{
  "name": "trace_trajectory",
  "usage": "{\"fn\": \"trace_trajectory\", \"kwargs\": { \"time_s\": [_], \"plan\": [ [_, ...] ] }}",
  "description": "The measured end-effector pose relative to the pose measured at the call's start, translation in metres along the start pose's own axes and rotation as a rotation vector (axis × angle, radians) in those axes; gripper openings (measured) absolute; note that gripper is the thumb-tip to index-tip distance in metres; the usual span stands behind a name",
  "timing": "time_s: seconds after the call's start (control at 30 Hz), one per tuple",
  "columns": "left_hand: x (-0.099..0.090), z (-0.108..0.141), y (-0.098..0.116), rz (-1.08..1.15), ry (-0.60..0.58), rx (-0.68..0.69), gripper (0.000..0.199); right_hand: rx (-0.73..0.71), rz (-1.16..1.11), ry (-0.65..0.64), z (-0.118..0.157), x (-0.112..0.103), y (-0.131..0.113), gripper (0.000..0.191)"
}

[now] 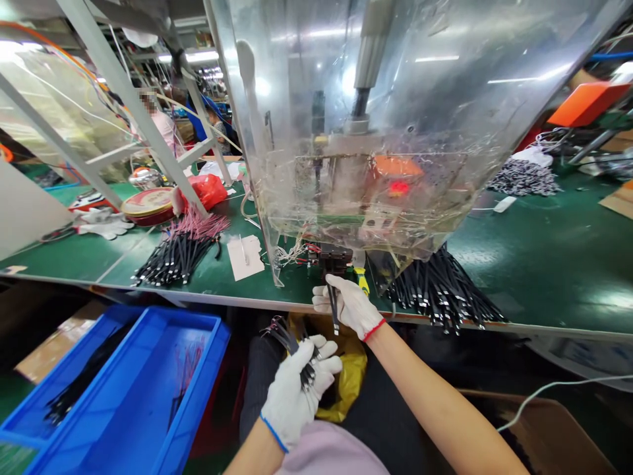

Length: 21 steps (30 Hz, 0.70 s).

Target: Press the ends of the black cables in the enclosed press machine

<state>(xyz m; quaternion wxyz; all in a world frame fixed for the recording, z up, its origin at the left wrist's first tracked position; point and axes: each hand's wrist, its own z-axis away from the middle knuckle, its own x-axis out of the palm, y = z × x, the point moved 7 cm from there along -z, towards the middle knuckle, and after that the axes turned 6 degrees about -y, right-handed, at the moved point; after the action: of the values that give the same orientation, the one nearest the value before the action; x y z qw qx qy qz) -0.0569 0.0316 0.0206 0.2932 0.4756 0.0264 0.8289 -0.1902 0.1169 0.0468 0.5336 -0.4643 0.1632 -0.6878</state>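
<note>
My left hand (301,389), in a white glove with a blue cuff, is closed around a bunch of black cables (307,371) with metal ends, over my lap. At the table edge my right hand (350,305), gloved in white with a red cuff, pinches one black cable (333,307). Its silver end hangs down; the upper end reaches a small black fixture (337,256) below a clear plastic guard (376,191). Red and white wires run to the fixture's left side. Just right of it lies a yellow-green tool (362,280).
Black cable piles lie left (173,254) and right (440,290) on the green table (534,264). Blue trays (133,396) stand at lower left. A yellow bag (349,389) hangs below the edge. Further back are a round tin (148,204), a red bag (208,190) and a person (163,125).
</note>
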Motion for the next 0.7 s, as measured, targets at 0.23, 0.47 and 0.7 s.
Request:
{"fn": "trace_trajectory", "kwargs": {
  "time_s": [0.23, 0.47, 0.7],
  "plan": [
    [-0.010, -0.001, 0.001, -0.044, 0.066, 0.001, 0.016, 0.012, -0.042, -0.031, -0.006, -0.002, 0.005, 0.040],
    [-0.011, -0.006, -0.006, -0.005, -0.040, -0.016, 0.020, -0.008, -0.025, -0.023, -0.006, -0.001, 0.004, 0.040],
    [-0.032, 0.003, -0.010, -0.095, 0.053, -0.070, 0.027, -0.007, -0.015, -0.250, 0.001, -0.009, 0.011, 0.034]
  ]
}}
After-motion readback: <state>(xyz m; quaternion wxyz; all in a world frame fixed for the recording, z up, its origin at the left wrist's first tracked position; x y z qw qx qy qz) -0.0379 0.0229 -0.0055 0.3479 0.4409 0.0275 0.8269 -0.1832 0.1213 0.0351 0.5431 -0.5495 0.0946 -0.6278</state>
